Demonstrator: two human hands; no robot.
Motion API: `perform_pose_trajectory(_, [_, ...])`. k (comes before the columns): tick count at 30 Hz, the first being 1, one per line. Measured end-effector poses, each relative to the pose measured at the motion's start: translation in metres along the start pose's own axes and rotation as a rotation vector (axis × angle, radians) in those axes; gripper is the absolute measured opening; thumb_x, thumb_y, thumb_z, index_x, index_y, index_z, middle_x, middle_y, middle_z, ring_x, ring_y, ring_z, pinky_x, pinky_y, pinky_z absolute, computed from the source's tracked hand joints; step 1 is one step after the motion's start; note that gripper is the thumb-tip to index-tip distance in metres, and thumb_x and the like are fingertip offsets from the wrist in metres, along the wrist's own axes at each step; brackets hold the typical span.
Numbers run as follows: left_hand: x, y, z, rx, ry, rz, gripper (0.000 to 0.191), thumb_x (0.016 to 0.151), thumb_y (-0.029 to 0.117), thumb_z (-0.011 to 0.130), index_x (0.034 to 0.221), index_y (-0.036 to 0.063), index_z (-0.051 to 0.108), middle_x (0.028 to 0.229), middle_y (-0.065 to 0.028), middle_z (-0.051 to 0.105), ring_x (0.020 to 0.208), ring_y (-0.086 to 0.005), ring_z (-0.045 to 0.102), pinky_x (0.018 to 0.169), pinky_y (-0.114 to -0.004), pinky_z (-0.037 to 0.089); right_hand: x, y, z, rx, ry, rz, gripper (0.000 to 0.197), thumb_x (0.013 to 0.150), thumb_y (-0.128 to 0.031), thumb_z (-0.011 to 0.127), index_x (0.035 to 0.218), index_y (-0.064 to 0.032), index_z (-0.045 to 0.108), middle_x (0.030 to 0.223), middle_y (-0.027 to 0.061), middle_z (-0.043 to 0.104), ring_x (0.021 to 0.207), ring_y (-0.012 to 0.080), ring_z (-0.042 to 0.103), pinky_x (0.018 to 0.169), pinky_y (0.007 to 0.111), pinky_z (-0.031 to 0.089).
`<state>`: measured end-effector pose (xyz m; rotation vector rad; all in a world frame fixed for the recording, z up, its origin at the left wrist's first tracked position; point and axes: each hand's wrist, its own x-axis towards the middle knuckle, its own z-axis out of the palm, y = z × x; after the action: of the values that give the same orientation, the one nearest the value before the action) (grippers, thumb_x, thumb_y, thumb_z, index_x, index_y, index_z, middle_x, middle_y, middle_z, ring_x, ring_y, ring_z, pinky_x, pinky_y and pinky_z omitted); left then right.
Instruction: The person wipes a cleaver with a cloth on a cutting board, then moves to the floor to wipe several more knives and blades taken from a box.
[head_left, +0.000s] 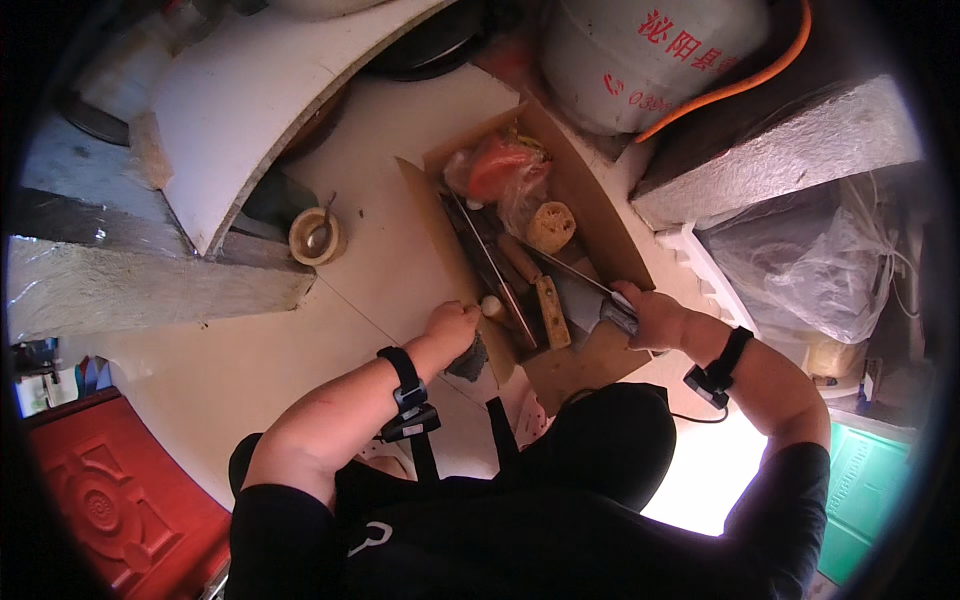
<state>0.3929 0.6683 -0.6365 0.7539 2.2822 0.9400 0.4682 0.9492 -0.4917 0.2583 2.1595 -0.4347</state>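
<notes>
An open cardboard box (585, 369) stands on the floor before me. My right hand (651, 319), at the box's right front corner, is shut on the handle of a long thin metal tool (577, 271) lying across the box; grey material shows beside the fingers. My left hand (452, 328) is at the left flap, its fingers curled, with a dark grey piece (469, 360) under it; its grip on that is unclear. Inside are a wooden-handled tool (553, 313), a long thin blade (480, 241), a sponge-like piece (553, 226) and a red item in clear plastic (504, 169).
A grey gas cylinder (645, 60) with an orange hose (739, 84) stands behind the box. A stone mortar (318, 236) holding a spoon is at left, near a stone slab (157, 289) and a white board (255, 82). Red (112, 495) and green (862, 487) plastic stools flank me.
</notes>
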Motion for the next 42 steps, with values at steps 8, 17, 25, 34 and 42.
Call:
perform_pose_trajectory(8, [0.006,0.004,0.001,-0.086,0.071,-0.203,0.026,0.079,0.021,0.042,0.076,-0.0017,0.055,0.072,-0.0197,0.055,0.070,-0.0326,0.054,0.062,-0.037,0.042,0.015,0.043,0.012,-0.259,0.218,-0.056,0.062,0.058,-0.011,0.063,0.113,-0.0075,0.036,0.083,0.0175,0.057,0.080,0.0319,0.056,0.069,0.037,0.045])
perform_pose_trajectory(17, [0.005,-0.030,0.015,0.350,0.031,0.225,0.013,0.070,0.010,0.041,0.074,0.0034,0.052,0.065,-0.0158,0.053,0.063,-0.0327,0.052,0.054,-0.042,0.042,-0.050,0.004,-0.036,-0.286,0.195,-0.051,0.051,0.058,-0.011,0.062,0.106,-0.0090,0.044,0.082,0.0153,0.058,0.079,0.0320,0.055,0.069,0.038,0.044])
perform_pose_trajectory(25, [0.002,-0.020,0.009,0.418,0.054,0.223,0.012,0.066,0.009,0.046,0.074,0.0022,0.053,0.064,-0.0165,0.053,0.060,-0.0315,0.053,0.054,-0.039,0.042,-0.170,0.045,-0.028,0.640,0.658,0.166,0.063,0.058,-0.002,0.064,0.115,-0.0036,0.039,0.080,0.0057,0.052,0.071,0.0128,0.049,0.064,0.024,0.042])
perform_pose_trajectory(34, [0.002,0.009,-0.004,-0.200,-0.039,-0.481,0.029,0.077,0.023,0.046,0.079,-0.0043,0.054,0.068,-0.0166,0.057,0.062,-0.0283,0.055,0.057,-0.036,0.041,-0.076,0.116,0.054,0.839,0.726,0.192,0.063,0.059,-0.004,0.065,0.115,-0.0003,0.037,0.074,0.0055,0.053,0.056,0.0107,0.049,0.047,0.024,0.042])
perform_pose_trajectory(42, [-0.003,0.007,-0.005,-0.031,0.036,-0.199,0.017,0.075,0.013,0.042,0.073,-0.0005,0.052,0.068,-0.0184,0.054,0.068,-0.0331,0.053,0.060,-0.040,0.042,0.000,0.142,0.120,0.521,0.705,0.359,0.061,0.062,-0.014,0.059,0.116,-0.0118,0.033,0.083,0.0204,0.057,0.070,0.0339,0.058,0.060,0.040,0.047])
